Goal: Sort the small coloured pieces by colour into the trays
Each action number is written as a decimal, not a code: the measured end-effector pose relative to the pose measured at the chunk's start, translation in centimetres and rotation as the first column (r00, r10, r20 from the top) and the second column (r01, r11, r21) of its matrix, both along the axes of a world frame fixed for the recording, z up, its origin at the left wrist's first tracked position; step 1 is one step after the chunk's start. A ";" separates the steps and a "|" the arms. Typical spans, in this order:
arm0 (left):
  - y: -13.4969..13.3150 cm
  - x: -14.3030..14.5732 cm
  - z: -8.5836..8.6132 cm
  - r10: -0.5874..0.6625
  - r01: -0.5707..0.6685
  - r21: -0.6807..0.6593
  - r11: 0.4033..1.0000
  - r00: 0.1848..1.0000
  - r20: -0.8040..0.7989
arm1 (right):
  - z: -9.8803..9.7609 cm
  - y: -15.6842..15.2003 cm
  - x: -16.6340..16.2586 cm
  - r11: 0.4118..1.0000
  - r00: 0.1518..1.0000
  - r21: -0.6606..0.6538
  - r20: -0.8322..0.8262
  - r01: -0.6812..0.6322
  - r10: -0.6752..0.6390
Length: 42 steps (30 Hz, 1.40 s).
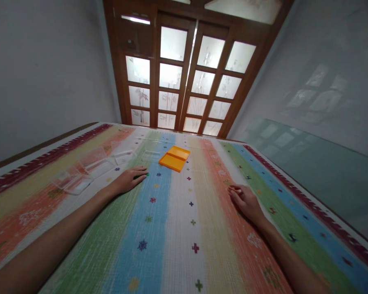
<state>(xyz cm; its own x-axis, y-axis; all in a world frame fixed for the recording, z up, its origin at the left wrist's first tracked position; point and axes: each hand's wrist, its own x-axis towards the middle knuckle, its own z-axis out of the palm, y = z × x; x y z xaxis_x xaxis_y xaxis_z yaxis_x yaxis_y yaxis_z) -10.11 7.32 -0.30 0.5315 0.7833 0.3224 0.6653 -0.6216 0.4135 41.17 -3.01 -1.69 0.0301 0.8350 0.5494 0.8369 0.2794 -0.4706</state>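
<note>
My left hand (130, 179) rests on the striped tablecloth (179, 228), left of the middle. Its fingers reach forward, with the thumb on the near side, and a small green piece (147, 174) shows between thumb and fingertips. Most of that piece is hidden. Over the orange stripe at the right, my right hand (245, 201) is closed, fingers curled towards the thumb; what is in it, if anything, I cannot make out. Beyond the left hand lies an orange-yellow case (173, 162), opened flat in two halves.
Several clear plastic boxes lie at the left, among them one near box (78, 184) and one farther box (124, 157). A clear tray (151, 155) sits beside the orange case. Wooden doors (185, 92) with glass panes stand past the table, between pale walls.
</note>
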 end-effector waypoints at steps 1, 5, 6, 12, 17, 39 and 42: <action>-0.1 0.0 0.0 0.005 -0.005 0.005 1.000 1.000 0.005 | 0.0 0.0 0.1 1.000 1.000 0.005 0.012 0.013 -0.013; -0.5 0.1 0.4 0.017 -0.017 0.024 1.000 1.000 0.011 | 0.2 0.4 -0.1 0.999 0.997 0.016 0.073 0.036 -0.037; -0.6 0.2 0.5 0.011 -0.011 0.027 1.000 1.000 0.009 | 0.3 0.4 -0.2 0.999 0.996 0.015 0.087 0.032 -0.033; -0.6 0.4 1.1 -0.059 0.059 0.020 0.998 0.998 -0.001 | 0.3 0.2 -0.3 1.000 0.991 -0.003 0.132 0.007 -0.006; -0.9 0.4 1.2 -0.054 0.053 0.013 0.999 0.998 0.042 | 0.3 0.3 -0.4 1.000 0.986 -0.012 0.164 -0.011 0.013; -1.5 -1.1 2.1 0.412 -0.515 -0.085 0.853 0.564 0.716 | 0.3 -0.2 -0.5 0.995 0.928 -0.035 0.358 -0.094 0.100; -1.6 -0.8 2.1 0.440 -0.520 -0.103 0.848 0.584 0.682 | 0.1 -0.4 -0.3 0.993 0.914 -0.051 0.389 -0.105 0.117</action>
